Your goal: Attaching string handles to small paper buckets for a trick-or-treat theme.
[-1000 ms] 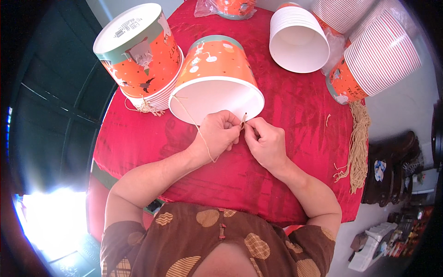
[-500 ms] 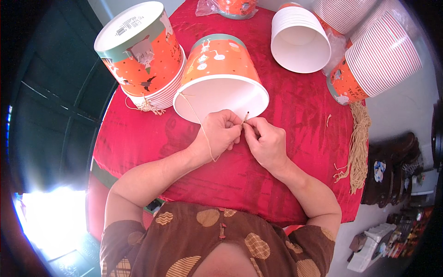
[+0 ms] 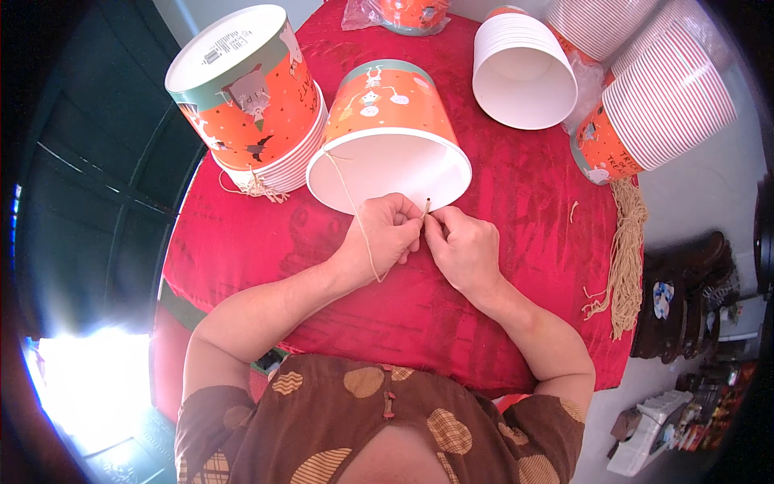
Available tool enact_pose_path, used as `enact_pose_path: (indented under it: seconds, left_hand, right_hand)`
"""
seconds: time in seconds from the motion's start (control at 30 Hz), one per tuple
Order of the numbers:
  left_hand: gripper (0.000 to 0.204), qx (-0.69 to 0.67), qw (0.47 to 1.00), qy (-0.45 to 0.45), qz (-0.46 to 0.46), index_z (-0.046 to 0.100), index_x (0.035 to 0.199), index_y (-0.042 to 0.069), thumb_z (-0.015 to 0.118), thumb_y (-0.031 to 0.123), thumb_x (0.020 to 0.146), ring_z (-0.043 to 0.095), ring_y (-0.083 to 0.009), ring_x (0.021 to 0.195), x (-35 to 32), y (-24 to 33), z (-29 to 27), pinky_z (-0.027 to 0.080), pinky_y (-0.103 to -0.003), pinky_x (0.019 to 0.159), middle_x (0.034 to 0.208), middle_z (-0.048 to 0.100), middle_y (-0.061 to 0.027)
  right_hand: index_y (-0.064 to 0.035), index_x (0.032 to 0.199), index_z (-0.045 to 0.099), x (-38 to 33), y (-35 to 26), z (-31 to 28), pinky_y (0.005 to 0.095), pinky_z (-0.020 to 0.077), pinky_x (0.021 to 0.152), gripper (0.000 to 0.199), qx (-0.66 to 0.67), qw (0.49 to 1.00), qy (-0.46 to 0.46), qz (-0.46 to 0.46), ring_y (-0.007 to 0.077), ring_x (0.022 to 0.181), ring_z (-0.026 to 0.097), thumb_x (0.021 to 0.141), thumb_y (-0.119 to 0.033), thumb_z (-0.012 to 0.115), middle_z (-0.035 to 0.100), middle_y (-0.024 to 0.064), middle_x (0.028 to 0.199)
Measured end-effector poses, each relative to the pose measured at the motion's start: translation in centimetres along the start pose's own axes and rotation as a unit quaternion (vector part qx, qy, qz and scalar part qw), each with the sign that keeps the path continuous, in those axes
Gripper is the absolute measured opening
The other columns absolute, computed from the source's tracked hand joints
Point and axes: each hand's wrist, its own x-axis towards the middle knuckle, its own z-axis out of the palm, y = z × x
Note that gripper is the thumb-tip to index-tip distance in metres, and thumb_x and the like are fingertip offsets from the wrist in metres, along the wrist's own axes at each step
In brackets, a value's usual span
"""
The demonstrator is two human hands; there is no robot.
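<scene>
An orange bucket [image 3: 395, 113] with a green base band and white figures lies tipped on its side, its white mouth toward me. A tan cord [image 3: 360, 230] runs from the left of its rim over my left wrist. My left hand [image 3: 385, 230] pinches the cord beside the rim's lower right, where a small dark hole shows. Close against it, my right hand [image 3: 463, 246] has thumb and forefinger pressed together on the same cord. The cord's tip stands up between the two hands, and their fingers partly hide it.
Upside-down stacked buckets [image 3: 242, 105] stand at left with cord ends at their base. White nested buckets [image 3: 524, 77] and tall wrapped stacks [image 3: 665, 97] fill the back right. A hank of tan cord [image 3: 625, 258] hangs over the right edge of the red tablecloth [image 3: 532, 323].
The bucket has rolled slightly, its printed figures shifting to the right. Both hands stay nearly in place, still pinching the cord by the rim.
</scene>
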Motion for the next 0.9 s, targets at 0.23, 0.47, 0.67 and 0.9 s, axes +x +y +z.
enact_pose_path:
  seconds: [0.23,0.47,0.67,0.9]
  left_hand:
    - [0.009,0.004,1.0,-0.003,0.004,0.058,0.089,-0.001,0.058,0.009,0.09,0.05,-0.007,0.048,0.1,-0.1,0.0,0.039,-0.02,0.041,0.064,0.059,-0.0039]
    - [0.009,0.003,1.0,-0.006,-0.004,0.058,0.089,-0.001,0.057,0.008,0.09,0.05,-0.0078,0.047,0.2,-0.1,0.1,0.038,-0.02,0.041,0.064,0.058,-0.0041]
    - [0.009,-0.012,1.0,0.003,-0.005,0.057,0.09,-0.001,0.058,0.008,0.09,0.05,-0.0084,0.047,0.2,-0.1,0.1,0.038,-0.02,0.041,0.064,0.058,-0.0043]
    - [0.009,0.005,1.0,0.012,-0.006,0.057,0.09,-0.001,0.057,0.007,0.089,0.051,-0.0078,0.048,-0.1,0.2,0.0,0.039,-0.02,0.042,0.065,0.059,-0.0044]
  right_hand:
    - [-0.0032,0.076,0.068,0.5,-0.5,-0.5,0.0436,0.0497,0.053,0.016,0.065,0.994,-0.022,0.08,0.0352,0.058,0.064,0.083,-0.017,0.064,0.063,0.0184,0.064]
    - [-0.0022,0.078,0.069,0.7,-0.3,-0.5,0.0413,0.0493,0.054,0.014,0.143,0.979,-0.037,0.142,0.0338,0.061,0.065,0.082,-0.015,0.063,0.063,0.0189,0.066]
    - [-0.0013,0.079,0.066,0.3,0.1,0.0,0.0397,0.05,0.055,0.011,0.146,0.98,-0.017,0.134,0.032,0.061,0.066,0.082,-0.012,0.063,0.064,0.0193,0.069]
    - [-0.002,0.082,0.062,-0.5,0.2,-0.2,0.0375,0.0498,0.05,0.004,0.133,0.989,0.011,0.055,0.03,0.058,0.066,0.079,-0.004,0.065,0.063,0.0178,0.067]
